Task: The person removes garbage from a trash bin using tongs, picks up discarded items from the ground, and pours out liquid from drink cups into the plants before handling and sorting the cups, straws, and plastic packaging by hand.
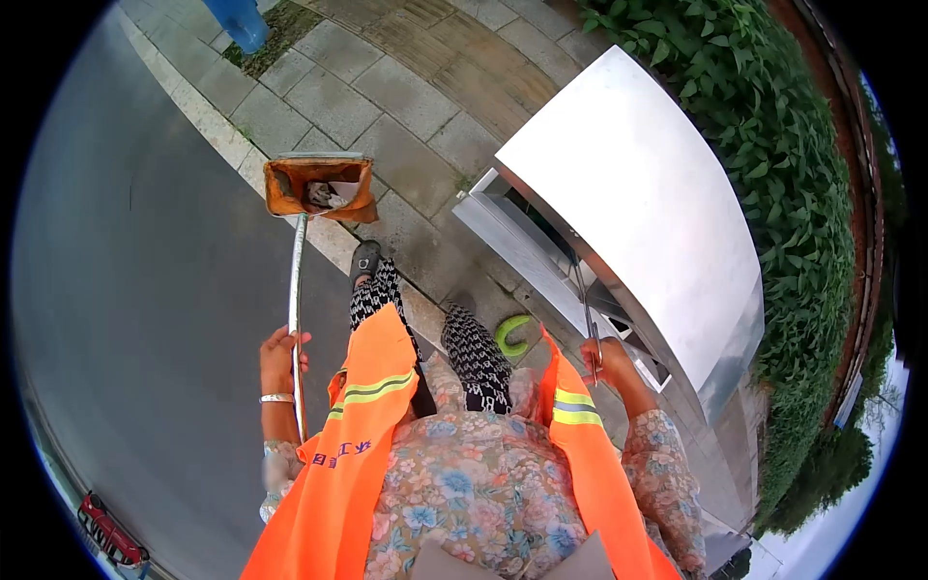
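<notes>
My left hand (284, 356) is closed around a long silvery pole (297, 280). At the pole's far end hangs an orange, open-topped bag-like bin (364, 205) with some pale and dark scraps (331, 194) inside. My right hand (604, 360) is closed on the handle end of thin metal tongs (587, 307), whose far end reaches into the opening of a large white and silver box (628, 174). The tips of the tongs are hard to make out inside it. A green curved object (510, 334) lies on the paving between my right foot and the box.
Grey road (145, 242) lies to the left, with a pale kerb (208, 111) beside the paving (401, 92). Dense green hedge (773, 184) borders the right. A blue object (239, 24) stands at the top, and a red vehicle (111, 530) shows at lower left.
</notes>
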The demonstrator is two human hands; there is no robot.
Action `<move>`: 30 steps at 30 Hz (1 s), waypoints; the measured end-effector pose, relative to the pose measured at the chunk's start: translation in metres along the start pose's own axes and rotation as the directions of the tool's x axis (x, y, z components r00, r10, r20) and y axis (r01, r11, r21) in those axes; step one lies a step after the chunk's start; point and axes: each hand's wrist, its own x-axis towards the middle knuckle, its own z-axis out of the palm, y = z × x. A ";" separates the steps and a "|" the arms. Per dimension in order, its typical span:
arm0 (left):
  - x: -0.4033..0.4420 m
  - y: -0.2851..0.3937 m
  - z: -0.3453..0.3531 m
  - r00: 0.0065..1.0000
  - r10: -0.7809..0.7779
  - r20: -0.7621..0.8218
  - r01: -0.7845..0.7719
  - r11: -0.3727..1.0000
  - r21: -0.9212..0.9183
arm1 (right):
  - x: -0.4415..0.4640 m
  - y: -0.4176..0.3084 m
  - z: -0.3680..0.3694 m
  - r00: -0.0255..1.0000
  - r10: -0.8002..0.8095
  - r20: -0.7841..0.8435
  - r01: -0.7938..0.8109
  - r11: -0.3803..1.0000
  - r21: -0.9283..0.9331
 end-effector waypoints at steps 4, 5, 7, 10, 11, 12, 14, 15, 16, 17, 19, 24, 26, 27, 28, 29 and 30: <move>0.040 0.052 -0.010 0.997 -0.059 0.039 0.057 0.996 0.064 | -0.015 -0.008 0.035 0.972 -0.171 -0.159 0.191 0.974 0.121; 0.053 0.068 -0.016 0.996 -0.069 0.058 0.064 0.995 0.078 | -0.024 -0.007 0.049 0.966 -0.187 -0.179 0.218 0.961 0.170; 0.084 0.088 -0.033 0.991 -0.081 0.102 0.066 0.987 0.149 | -0.049 0.007 0.079 0.934 -0.264 -0.241 0.313 0.930 0.193; 0.099 0.124 -0.042 0.992 -0.066 0.108 0.038 0.968 0.247 | -0.086 0.015 0.131 0.922 -0.222 -0.317 0.313 0.909 0.275; 0.108 0.133 -0.048 0.987 -0.066 0.145 0.025 0.964 0.266 | -0.094 0.020 0.150 0.922 -0.215 -0.322 0.315 0.900 0.302; 0.112 0.143 -0.048 0.980 -0.070 0.187 0.013 0.957 0.289 | -0.102 0.024 0.165 0.921 -0.204 -0.332 0.317 0.889 0.330; 0.124 0.164 -0.046 0.971 -0.074 0.226 -0.003 0.946 0.325 | -0.113 0.030 0.193 0.901 -0.246 -0.357 0.365 0.875 0.320; 0.130 0.172 -0.044 0.972 -0.065 0.225 -0.018 0.937 0.349 | -0.118 0.031 0.205 0.908 -0.218 -0.357 0.359 0.845 0.396; 0.133 0.184 -0.040 0.975 -0.059 0.216 -0.027 0.927 0.375 | -0.126 0.027 0.210 0.910 -0.205 -0.360 0.353 0.839 0.414; 0.137 0.187 -0.040 0.967 -0.043 0.252 -0.059 0.922 0.383 | -0.132 0.029 0.217 0.904 -0.192 -0.383 0.360 0.825 0.435; 0.140 0.193 -0.035 0.964 -0.027 0.265 -0.085 0.911 0.404 | -0.143 0.032 0.226 0.896 -0.178 -0.407 0.372 0.800 0.470; 0.142 0.212 -0.020 0.960 0.014 0.280 -0.146 0.878 0.456 | -0.158 0.043 0.251 0.881 -0.158 -0.445 0.430 0.657 0.619; 0.140 0.221 -0.016 0.954 0.008 0.299 -0.156 0.867 0.474 | -0.174 0.037 0.266 0.872 -0.155 -0.464 0.444 0.648 0.618; 0.146 0.226 -0.015 0.942 0.009 0.335 -0.181 0.855 0.485 | -0.178 0.037 0.272 0.865 -0.158 -0.477 0.451 0.661 0.599; 0.148 0.232 -0.010 0.937 0.016 0.349 -0.199 0.845 0.497 | -0.179 0.042 0.277 0.862 -0.148 -0.484 0.455 0.646 0.614; 0.148 0.237 -0.005 0.934 0.015 0.357 -0.210 0.831 0.515 | -0.179 0.048 0.283 0.849 -0.181 -0.496 0.486 0.636 0.599; 0.150 0.247 0.004 0.933 0.001 0.361 -0.211 0.814 0.542 | -0.183 0.044 0.287 0.839 -0.203 -0.505 0.506 0.633 0.586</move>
